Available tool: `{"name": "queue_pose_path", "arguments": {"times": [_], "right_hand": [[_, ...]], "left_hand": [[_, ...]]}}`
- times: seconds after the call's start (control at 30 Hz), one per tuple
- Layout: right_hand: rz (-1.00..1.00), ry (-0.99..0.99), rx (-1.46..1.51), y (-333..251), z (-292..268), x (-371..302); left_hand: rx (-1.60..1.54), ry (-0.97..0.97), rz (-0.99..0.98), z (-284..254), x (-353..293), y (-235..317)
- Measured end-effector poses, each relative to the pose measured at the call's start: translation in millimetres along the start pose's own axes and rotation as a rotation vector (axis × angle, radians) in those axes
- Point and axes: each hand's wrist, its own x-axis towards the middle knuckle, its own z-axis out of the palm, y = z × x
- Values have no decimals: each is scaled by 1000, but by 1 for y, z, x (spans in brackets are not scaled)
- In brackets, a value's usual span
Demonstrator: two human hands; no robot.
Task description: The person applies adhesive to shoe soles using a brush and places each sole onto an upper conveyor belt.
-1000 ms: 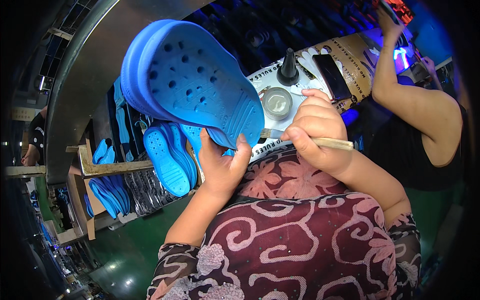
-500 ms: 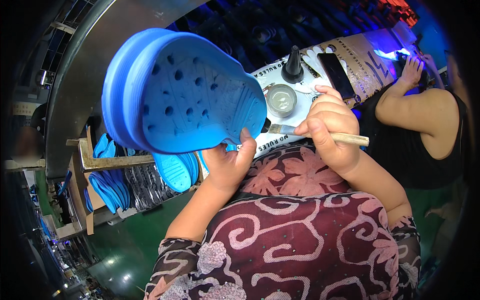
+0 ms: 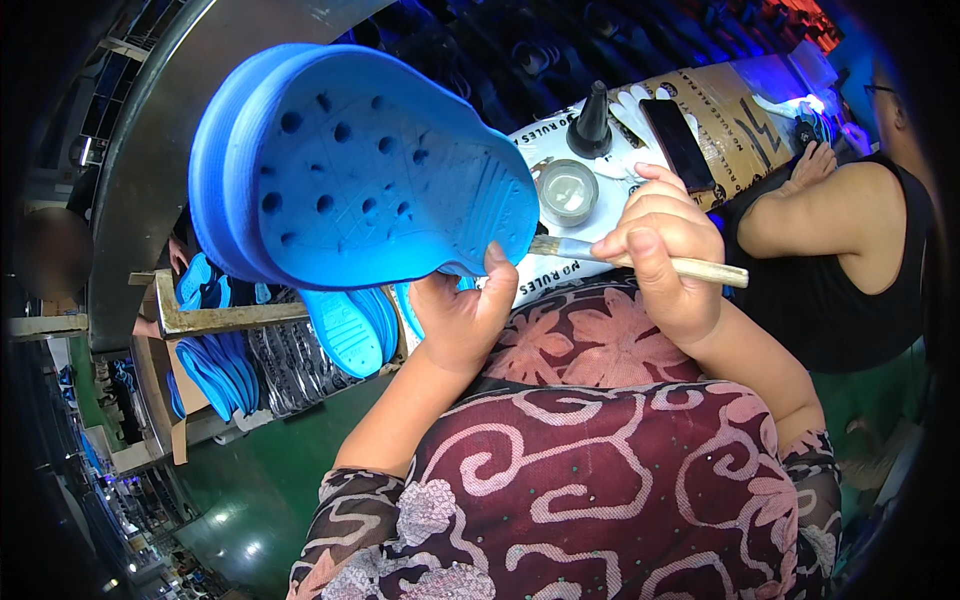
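Observation:
A large blue foam shoe sole [image 3: 330,170] with round holes and a raised rim is tilted up before me. Its thick outer edge shows ridges. My left hand [image 3: 470,305] grips its narrow end from below, with the thumb on the rim. The fingers behind the sole are hidden. In my right hand [image 3: 665,255] is a flat paintbrush [image 3: 710,271] with a pale wooden handle. The brush's dark bristles are at the sole's right edge; whether they touch it I cannot tell. Just beyond the brush stands a small glass jar [image 3: 568,192] holding a cloudy liquid.
A black cone-shaped bottle [image 3: 592,125], white gloves [image 3: 630,118] and a dark phone [image 3: 676,145] lie past the jar on the covered table. More blue soles [image 3: 350,335] are stacked at the left by a wooden-edged rack [image 3: 235,318]. A co-worker [image 3: 840,240] sits at the right.
The sole has shifted slightly left and up in my left hand. My right hand and the brush have moved slightly to the right. At the right, the co-worker's head has come into view.

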Motion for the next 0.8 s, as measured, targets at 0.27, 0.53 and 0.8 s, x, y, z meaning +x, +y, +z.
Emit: {"name": "queue_pose_path", "arguments": {"times": [0.27, 0.53, 0.8], "right_hand": [[31, -16, 9, -1, 1, -4], [-10, -45, -163, -1, 0, -4], [181, 202, -63, 8, -46, -20]], "left_hand": [[-166, -16, -343, -4, -2, 9], [-43, -6, -78, -2, 0, 8], [-145, -36, -397, 1, 50, 67]]}}
